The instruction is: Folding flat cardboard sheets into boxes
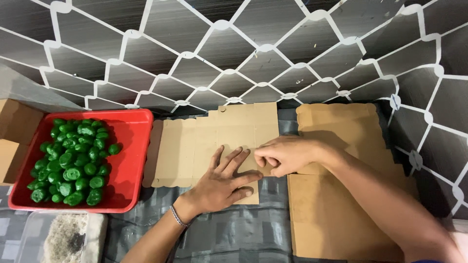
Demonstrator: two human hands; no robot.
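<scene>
A flat unfolded brown cardboard box blank (195,146) lies on the dark table covering in front of me. My left hand (224,182) presses flat on its lower right part, fingers spread. A thin bracelet is on that wrist. My right hand (285,155) rests at the blank's right edge, fingers curled and pinching the cardboard edge there. A stack of more flat cardboard blanks (336,195) lies to the right, under my right forearm.
A red tray (131,136) at the left holds several small green pieces (73,160). A clear container with grey-white material (68,238) sits at the lower left. Brown cardboard boxes (14,136) stand at the far left. A dark patterned wall runs behind.
</scene>
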